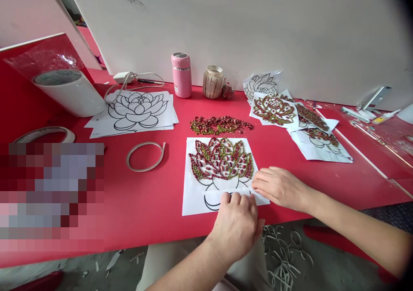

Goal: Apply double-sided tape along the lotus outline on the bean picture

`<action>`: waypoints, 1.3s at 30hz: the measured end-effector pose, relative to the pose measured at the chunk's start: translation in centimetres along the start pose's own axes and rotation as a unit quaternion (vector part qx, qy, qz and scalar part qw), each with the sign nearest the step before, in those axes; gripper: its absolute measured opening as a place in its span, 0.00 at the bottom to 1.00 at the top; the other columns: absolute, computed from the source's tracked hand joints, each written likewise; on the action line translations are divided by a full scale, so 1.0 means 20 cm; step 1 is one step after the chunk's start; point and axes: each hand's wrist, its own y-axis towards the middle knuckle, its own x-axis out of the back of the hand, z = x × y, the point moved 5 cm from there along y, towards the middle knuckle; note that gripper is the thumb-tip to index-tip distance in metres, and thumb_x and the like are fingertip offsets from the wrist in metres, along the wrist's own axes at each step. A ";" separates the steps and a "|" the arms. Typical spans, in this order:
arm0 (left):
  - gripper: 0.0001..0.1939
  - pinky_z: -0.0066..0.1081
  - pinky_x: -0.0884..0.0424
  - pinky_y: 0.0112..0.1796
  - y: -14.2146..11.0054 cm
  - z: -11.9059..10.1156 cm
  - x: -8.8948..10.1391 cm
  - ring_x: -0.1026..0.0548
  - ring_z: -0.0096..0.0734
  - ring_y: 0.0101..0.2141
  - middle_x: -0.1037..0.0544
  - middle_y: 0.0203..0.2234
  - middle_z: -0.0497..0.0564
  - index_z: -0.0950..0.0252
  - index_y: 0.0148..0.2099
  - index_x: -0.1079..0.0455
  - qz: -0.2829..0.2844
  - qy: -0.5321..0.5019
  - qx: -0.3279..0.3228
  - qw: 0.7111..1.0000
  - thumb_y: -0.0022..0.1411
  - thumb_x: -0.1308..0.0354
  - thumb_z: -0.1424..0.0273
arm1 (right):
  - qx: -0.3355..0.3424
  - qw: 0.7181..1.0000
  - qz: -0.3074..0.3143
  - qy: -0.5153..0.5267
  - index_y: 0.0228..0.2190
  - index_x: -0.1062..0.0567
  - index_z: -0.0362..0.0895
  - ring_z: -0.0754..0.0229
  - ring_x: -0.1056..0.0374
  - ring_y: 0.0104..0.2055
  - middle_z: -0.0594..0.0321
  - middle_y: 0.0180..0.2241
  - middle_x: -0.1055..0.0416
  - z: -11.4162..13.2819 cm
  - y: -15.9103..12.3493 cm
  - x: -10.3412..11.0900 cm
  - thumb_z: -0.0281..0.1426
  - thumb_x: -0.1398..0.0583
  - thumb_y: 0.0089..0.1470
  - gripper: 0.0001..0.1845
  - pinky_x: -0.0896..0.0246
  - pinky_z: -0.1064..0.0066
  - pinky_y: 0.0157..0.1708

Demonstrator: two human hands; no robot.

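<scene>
Nearest the worktop's (151,205) front edge, the left hand (237,222) bends over the sheet's lower part, fingers curled; whether they pinch anything is hidden. The right hand (284,187) rests at the sheet's right edge, fingers close together, any grip also unclear. A pale strip (214,192) seems to cross the drawing just beyond the left hand; laying it well likely means light, even pressure, without jolting the beans (222,159) above. The sheet (193,202) lies by the front edge, its long axis apparently running front to back, petal tips pointing to the back edge, where a loose pile (221,125) sits.
</scene>
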 end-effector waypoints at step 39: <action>0.23 0.40 0.40 0.32 0.01 0.00 -0.01 0.34 0.38 0.32 0.30 0.33 0.53 0.69 0.52 0.40 0.001 -0.007 0.003 1.000 0.60 0.56 0.60 | -0.015 0.988 0.122 0.089 0.28 0.35 0.42 0.61 0.40 0.30 0.62 0.28 0.36 -0.05 0.14 0.05 0.26 0.50 0.56 0.07 0.48 0.70 0.30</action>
